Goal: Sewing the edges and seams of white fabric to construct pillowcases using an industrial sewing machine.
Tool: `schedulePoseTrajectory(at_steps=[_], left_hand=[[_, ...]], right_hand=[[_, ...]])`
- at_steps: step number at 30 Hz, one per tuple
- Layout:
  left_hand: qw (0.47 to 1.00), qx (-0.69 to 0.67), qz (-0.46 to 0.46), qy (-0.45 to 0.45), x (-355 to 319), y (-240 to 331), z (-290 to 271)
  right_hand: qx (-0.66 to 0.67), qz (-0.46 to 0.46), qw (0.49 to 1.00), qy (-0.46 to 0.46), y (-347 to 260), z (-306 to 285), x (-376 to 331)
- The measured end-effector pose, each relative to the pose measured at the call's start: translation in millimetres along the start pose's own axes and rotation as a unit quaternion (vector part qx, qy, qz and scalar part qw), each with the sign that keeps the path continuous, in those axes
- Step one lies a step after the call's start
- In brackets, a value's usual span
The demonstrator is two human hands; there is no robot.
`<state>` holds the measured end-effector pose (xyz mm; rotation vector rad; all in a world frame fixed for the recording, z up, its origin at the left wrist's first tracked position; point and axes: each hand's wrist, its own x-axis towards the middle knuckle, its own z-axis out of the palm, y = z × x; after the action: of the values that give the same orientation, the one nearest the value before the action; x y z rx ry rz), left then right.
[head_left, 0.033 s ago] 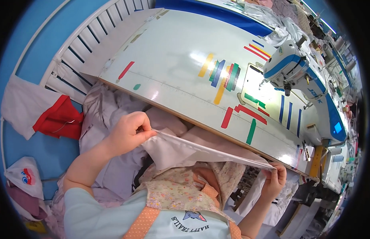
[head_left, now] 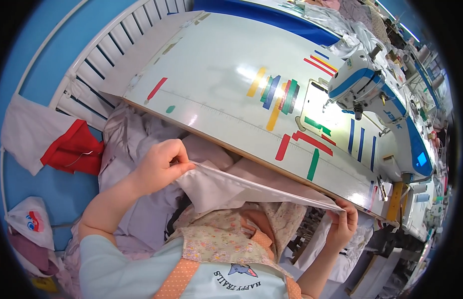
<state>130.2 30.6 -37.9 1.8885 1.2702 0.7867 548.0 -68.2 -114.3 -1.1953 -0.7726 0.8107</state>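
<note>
A broad white tabletop [head_left: 216, 55] stretches across the view. Below it come the person's pale blue shirt [head_left: 127, 264], with dark capitals arched along a printed cartoon animal, and a crumpled heap of pale lilac cloth [head_left: 142, 214] at the left. The white-and-blue sewing machine [head_left: 391, 112] at the tabletop's right end carries dark maker's lettering on its arm. A pale pinkish-white fabric piece [head_left: 211, 189] hangs just in front of the tabletop's near edge, one border drawn taut from side to side and the rest sagging above a floral apron [head_left: 211, 244] with dotted orange straps. At far left hangs a red-and-white cloth [head_left: 62, 149], and below it a white bag [head_left: 32, 222] bears a red and blue printed figure. The left grip [head_left: 167, 164] pinches one end of the fabric's border between thumb and fingers; the right grip [head_left: 343, 223] pinches the other end, lower and close to the tabletop edge. Coloured tape strips [head_left: 284, 147] mark the tabletop, along with a ruler scale [head_left: 216, 110] whose figures are too small to read. Smallest is the machine's lit blue panel [head_left: 421, 159], its display illegible.
</note>
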Motion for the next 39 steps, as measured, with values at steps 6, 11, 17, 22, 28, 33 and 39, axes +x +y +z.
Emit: schedulePoseTrajectory(at_steps=[6, 11, 17, 22, 28, 33, 39], left_hand=[[0.996, 0.074, 0.031, -0.028, 15.5, 14.4, -1.0], [0.984, 0.141, 0.099, -0.051, 27.0, 13.1, 6.5], [0.978, 0.046, 0.116, -0.17, 61.2, 76.9, 42.0], [0.942, -0.064, 0.198, -0.265, 90.2, 116.6, 111.6], [0.95, 0.07, 0.145, -0.269, 70.7, 20.2, 149.3], [0.982, 0.036, 0.12, -0.144, 115.2, 41.4, 141.5], [0.966, 0.124, 0.181, -0.135, 129.8, 34.6, 161.0]], right_hand=[[0.047, 0.008, 0.998, 0.04, -0.5, -5.3, 5.8], [-0.164, -0.059, 0.983, 0.066, 2.8, -22.5, 5.4], [-0.154, -0.014, 0.964, 0.215, -75.8, -68.3, 3.6], [-0.167, -0.09, 0.945, 0.268, -170.4, -122.4, 15.6], [-0.368, 0.142, 0.9, 0.185, -45.9, -126.8, 3.9], [-0.497, -0.057, 0.855, 0.136, -49.3, -122.5, 72.0], [-0.553, -0.059, 0.825, 0.096, -36.9, -132.1, 109.6]])
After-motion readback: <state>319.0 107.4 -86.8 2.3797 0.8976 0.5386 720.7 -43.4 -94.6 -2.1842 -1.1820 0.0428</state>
